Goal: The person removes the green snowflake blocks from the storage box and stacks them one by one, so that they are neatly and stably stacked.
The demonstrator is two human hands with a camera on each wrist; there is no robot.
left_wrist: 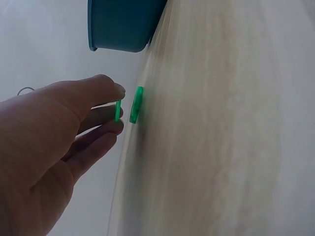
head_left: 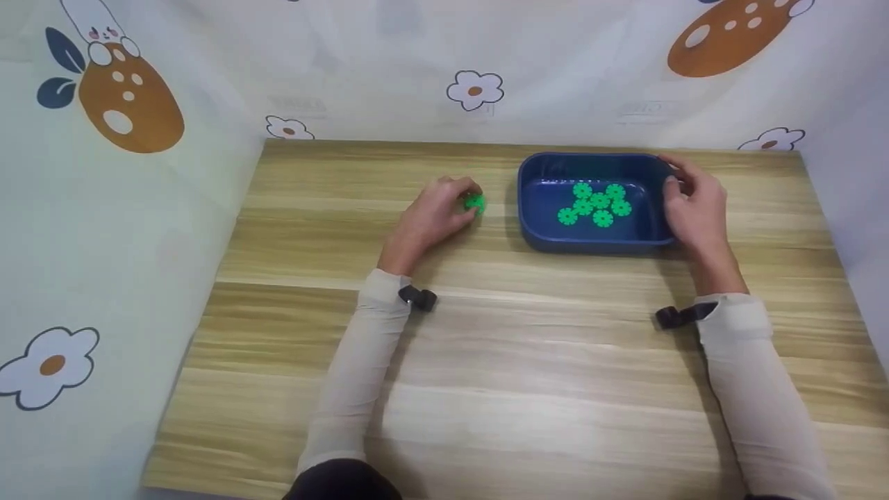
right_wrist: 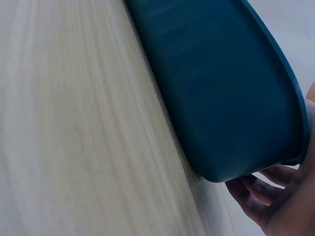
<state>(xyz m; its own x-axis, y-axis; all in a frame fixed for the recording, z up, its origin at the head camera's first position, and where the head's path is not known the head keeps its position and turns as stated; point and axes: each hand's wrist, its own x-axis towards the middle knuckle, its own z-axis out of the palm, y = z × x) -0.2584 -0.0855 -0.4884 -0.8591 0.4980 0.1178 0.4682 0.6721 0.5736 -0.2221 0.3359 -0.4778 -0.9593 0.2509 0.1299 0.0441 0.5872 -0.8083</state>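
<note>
My left hand (head_left: 436, 212) is left of a dark blue plastic box (head_left: 590, 246). In the left wrist view, its thumb and fingertips pinch a thin green notched disc (left_wrist: 118, 110) by the edges. Just beyond the fingertips, a second green disc (left_wrist: 137, 104) lies on the table, apart from the held one. The box stands upright, with several green notched discs (head_left: 599, 201) on its floor. At the box's right end, my right hand (head_left: 698, 205) grips the wall, thumb at the rim; in the right wrist view its fingers (right_wrist: 251, 194) touch the outside of the box.
The wood-grain table (head_left: 528, 389) runs up to a patterned cloth backdrop (head_left: 382, 76) just behind the box. Cloth also rises on the left and a pale wall (head_left: 851, 173) stands on the right. Each wrist wears a small black camera.
</note>
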